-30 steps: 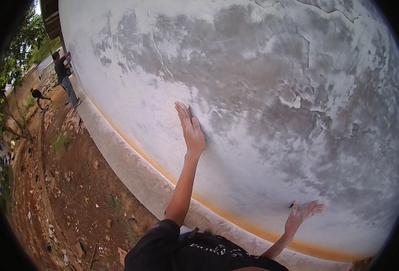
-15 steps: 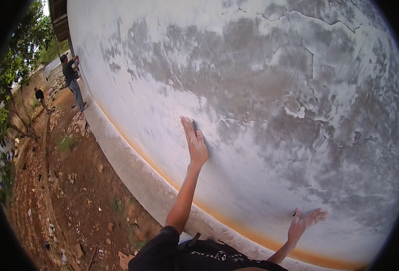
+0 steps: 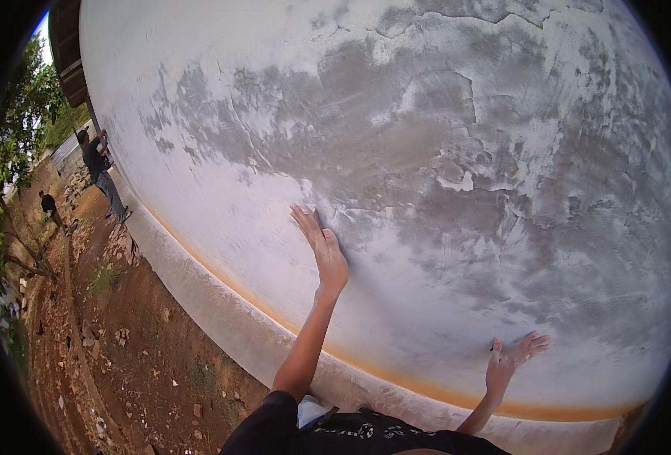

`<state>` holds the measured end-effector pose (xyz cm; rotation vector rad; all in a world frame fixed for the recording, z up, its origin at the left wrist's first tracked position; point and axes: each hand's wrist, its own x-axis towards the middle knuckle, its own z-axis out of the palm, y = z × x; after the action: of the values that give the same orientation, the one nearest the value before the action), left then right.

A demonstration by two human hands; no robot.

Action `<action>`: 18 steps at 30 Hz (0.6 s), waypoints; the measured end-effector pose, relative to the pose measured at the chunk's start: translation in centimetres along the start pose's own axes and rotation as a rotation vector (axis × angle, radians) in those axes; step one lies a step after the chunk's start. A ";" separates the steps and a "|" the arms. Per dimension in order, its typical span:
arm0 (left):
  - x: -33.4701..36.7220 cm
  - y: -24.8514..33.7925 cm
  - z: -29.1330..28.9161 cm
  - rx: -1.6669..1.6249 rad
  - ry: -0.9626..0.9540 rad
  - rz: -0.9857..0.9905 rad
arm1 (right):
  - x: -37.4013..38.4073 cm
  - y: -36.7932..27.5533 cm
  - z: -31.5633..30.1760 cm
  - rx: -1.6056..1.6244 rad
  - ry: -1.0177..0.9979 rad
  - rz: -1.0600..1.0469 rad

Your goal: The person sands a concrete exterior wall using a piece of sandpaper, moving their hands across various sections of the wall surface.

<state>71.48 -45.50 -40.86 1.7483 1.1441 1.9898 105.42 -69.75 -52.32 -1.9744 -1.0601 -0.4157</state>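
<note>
In front of me rises a white wall with rough grey patches, cracks and flaking edges. My left hand lies against its whitish part, palm toward the surface and fingers stretched out. It appears to hold nothing, though the palm side is hidden. Lower down on the right, my right hand is at the same wall, with thumb apart and fingers spread. Whitish dust coats its fingers. A small dark spot shows by the right thumb; I cannot tell what it is.
An orange-stained band runs along the wall's foot, above a concrete ledge. Red-brown soil with stones and scraps lies left. One person stands at the wall farther off; another is beyond. Trees edge the left.
My view has turned slightly right, so the wall and the far people sit farther left. Both hands stay outstretched at the wall, with only small shifts.
</note>
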 end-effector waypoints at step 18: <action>-4.9 4.6 5.5 0.336 -0.317 0.408 | 0.3 -0.6 -0.3 0.075 -0.055 0.065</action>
<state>79.13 -49.62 -41.41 2.5361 1.1303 1.6868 105.15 -69.62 -51.64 -1.9577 -1.0280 -0.2837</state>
